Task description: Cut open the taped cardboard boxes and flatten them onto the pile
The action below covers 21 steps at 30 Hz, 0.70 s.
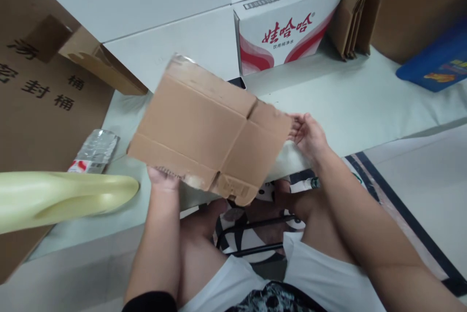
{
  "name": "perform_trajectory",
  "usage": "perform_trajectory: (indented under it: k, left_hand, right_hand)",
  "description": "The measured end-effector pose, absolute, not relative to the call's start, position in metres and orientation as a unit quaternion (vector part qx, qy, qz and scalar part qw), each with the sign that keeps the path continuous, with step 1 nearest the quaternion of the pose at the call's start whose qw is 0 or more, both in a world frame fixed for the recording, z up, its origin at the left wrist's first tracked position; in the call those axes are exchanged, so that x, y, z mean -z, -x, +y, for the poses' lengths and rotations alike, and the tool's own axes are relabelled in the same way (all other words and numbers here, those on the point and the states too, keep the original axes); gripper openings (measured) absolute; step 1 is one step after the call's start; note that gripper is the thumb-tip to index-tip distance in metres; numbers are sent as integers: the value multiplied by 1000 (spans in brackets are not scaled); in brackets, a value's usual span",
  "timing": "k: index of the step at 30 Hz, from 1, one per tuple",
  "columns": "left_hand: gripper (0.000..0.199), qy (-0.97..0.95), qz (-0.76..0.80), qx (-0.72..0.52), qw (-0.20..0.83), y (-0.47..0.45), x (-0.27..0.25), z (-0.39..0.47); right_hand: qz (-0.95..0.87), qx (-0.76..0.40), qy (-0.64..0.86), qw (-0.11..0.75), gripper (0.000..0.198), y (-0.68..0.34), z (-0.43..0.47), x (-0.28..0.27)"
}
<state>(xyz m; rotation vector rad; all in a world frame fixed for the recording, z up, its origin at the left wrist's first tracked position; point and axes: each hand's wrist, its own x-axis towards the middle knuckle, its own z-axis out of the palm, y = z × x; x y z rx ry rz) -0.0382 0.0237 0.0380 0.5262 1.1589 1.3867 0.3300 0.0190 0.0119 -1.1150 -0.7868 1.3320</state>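
Note:
A flattened brown cardboard box [197, 127] with crease lines and torn edges is held up, tilted, above my lap. My left hand [164, 178] holds its lower left edge from below, the fingers hidden behind the cardboard. At the right edge, my right hand [306, 133] has its palm turned up and its fingers apart. The fingertips meet the cardboard's edge or pass just behind it; I cannot tell which. The thumb stands away from the cardboard.
A white-and-red carton [288, 34] stands at the back, beside folded cardboard pieces [352, 15]. A blue container [438, 59] lies at right. Left are a pale yellow curved object [73, 197], a silvery packet [97, 149] and a large printed carton [47, 122]. A pale cloth [379, 98] covers the surface.

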Motion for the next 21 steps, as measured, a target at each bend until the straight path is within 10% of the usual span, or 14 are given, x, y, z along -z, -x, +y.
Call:
perform_trajectory:
  k: [10, 21]
  left_hand:
    - [61, -160, 338, -689, 621, 4, -59, 27]
    - [42, -103, 380, -642, 658, -1, -58, 33]
  right_hand:
    - [-425, -623, 466, 463, 65, -296, 4, -17]
    - [-392, -44, 695, 602, 56, -371, -27, -30]
